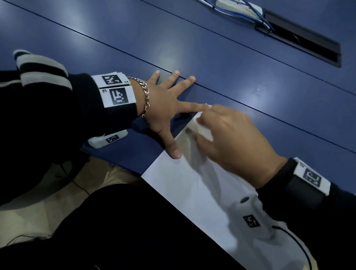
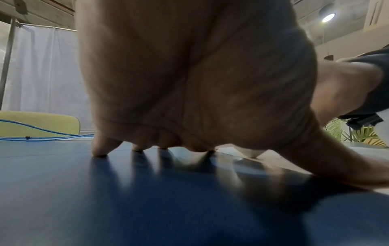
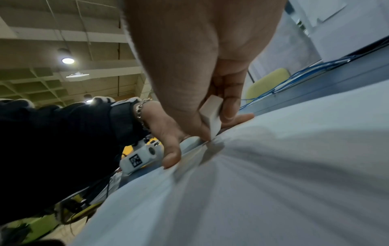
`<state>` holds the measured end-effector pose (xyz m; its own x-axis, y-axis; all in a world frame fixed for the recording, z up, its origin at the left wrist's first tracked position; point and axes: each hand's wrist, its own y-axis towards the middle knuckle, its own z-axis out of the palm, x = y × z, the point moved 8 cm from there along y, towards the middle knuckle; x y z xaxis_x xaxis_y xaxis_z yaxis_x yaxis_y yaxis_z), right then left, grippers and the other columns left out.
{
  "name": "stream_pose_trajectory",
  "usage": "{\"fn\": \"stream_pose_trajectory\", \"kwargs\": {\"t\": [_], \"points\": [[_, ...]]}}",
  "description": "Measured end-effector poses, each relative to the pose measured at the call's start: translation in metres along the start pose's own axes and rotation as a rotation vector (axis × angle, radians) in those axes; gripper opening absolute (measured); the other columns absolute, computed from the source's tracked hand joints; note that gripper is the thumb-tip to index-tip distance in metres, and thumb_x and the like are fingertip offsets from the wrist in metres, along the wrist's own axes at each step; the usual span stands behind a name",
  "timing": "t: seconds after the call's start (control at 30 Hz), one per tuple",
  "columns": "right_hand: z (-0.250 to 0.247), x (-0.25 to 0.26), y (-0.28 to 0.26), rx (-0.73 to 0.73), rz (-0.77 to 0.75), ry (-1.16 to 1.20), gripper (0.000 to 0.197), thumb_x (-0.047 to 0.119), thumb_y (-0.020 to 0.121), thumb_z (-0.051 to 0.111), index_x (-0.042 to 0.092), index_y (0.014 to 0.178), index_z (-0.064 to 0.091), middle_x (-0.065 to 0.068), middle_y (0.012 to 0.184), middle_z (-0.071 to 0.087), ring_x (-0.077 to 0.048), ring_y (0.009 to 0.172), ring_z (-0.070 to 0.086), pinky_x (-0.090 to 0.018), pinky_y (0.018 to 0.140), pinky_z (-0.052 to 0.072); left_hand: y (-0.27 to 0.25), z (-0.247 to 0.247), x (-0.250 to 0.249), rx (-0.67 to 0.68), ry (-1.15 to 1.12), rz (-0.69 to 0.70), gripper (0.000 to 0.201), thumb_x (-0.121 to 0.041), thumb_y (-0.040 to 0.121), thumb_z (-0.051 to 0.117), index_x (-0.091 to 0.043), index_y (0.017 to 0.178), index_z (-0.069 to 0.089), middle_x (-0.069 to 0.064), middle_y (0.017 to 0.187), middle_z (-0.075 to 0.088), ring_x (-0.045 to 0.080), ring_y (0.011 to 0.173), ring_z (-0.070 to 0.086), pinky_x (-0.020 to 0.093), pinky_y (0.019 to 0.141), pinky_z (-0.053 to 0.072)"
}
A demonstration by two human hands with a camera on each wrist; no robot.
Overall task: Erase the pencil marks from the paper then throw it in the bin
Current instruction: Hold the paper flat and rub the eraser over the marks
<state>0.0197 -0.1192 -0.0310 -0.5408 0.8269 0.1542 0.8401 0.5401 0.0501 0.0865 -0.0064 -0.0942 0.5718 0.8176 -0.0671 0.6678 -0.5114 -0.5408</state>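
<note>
A white rectangular sheet of paper (image 1: 180,191) lies flat at the near edge of the smooth, glossy dark blue table (image 1: 202,50), one long side running along that edge; its matte surface carries faint grey pencil marks (image 1: 189,133) near the far corner, smudged and hard to make out. The left hand (image 1: 164,105) lies spread flat, fingers straight: the thumb presses the paper's left edge, the index finger reaches along its far corner, and the other fingertips rest on bare table. The right hand (image 1: 235,140) pinches a small white block eraser (image 3: 211,114) between thumb and fingers, its lower corner touching the paper close to the left thumb; the eraser looks smooth, with squared edges. Both wrists wear white bands printed with black square codes, and a silver chain bracelet (image 1: 144,98) circles the left wrist above a black sleeve. At the table's far side, blue cables (image 1: 239,8) run over a white power strip (image 1: 233,5) into a black rectangular cable slot (image 1: 301,38).
</note>
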Motion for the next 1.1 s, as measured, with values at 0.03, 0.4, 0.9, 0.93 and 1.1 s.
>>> {"fn": "stream_pose_trajectory", "kwargs": {"t": [0.03, 0.4, 0.9, 0.93, 1.1], "points": [[0.002, 0.003, -0.002, 0.024, -0.023, -0.001, 0.017, 0.028, 0.087, 0.069, 0.011, 0.090, 0.066, -0.008, 0.097, 0.068, -0.035, 0.078, 0.064, -0.036, 0.064, 0.046, 0.000, 0.000, 0.000, 0.001, -0.002, 0.000, 0.134, -0.111, 0.025, 0.054, -0.080, 0.116, -0.038, 0.000, 0.163, -0.044, 0.040, 0.152, -0.034, 0.075, 0.119, -0.006], [-0.001, -0.011, -0.007, 0.039, 0.018, 0.007, 0.025, 0.037, 0.090, 0.066, 0.012, 0.089, 0.066, -0.001, 0.084, 0.058, -0.030, 0.079, 0.062, -0.033, 0.063, 0.044, 0.000, 0.000, 0.000, 0.008, -0.013, 0.001, 0.142, -0.110, 0.025, 0.056, -0.079, 0.132, -0.031, 0.000, 0.164, -0.043, 0.039, 0.151, -0.037, 0.075, 0.118, -0.006], [-0.003, -0.033, -0.015, 0.044, 0.095, 0.013, 0.023, 0.037, 0.091, 0.065, 0.014, 0.092, 0.066, 0.000, 0.084, 0.057, -0.026, 0.077, 0.056, -0.038, 0.069, 0.046, 0.001, 0.000, 0.000, 0.007, 0.010, -0.012, 0.142, -0.108, 0.030, 0.059, -0.077, 0.136, -0.030, 0.001, 0.164, -0.042, 0.040, 0.152, -0.034, 0.075, 0.118, -0.005], [-0.004, -0.032, -0.017, 0.053, 0.094, 0.017, 0.023, 0.038, 0.090, 0.066, 0.016, 0.094, 0.067, 0.001, 0.085, 0.058, -0.025, 0.077, 0.056, -0.038, 0.069, 0.047, 0.000, 0.000, -0.001, 0.010, 0.011, -0.014, 0.142, -0.108, 0.031, 0.060, -0.077, 0.136, -0.030, 0.001, 0.164, -0.042, 0.040, 0.152, -0.035, 0.075, 0.118, -0.005], [-0.029, -0.079, -0.030, -0.039, 0.288, 0.045, 0.025, 0.031, 0.086, 0.071, 0.021, 0.108, 0.073, 0.005, 0.092, 0.065, -0.023, 0.090, 0.062, -0.039, 0.082, 0.051, -0.001, 0.000, 0.000, 0.014, 0.025, -0.009, 0.139, -0.109, 0.033, 0.058, -0.077, 0.135, -0.032, 0.001, 0.164, -0.043, 0.041, 0.152, -0.033, 0.075, 0.119, -0.005]]}}
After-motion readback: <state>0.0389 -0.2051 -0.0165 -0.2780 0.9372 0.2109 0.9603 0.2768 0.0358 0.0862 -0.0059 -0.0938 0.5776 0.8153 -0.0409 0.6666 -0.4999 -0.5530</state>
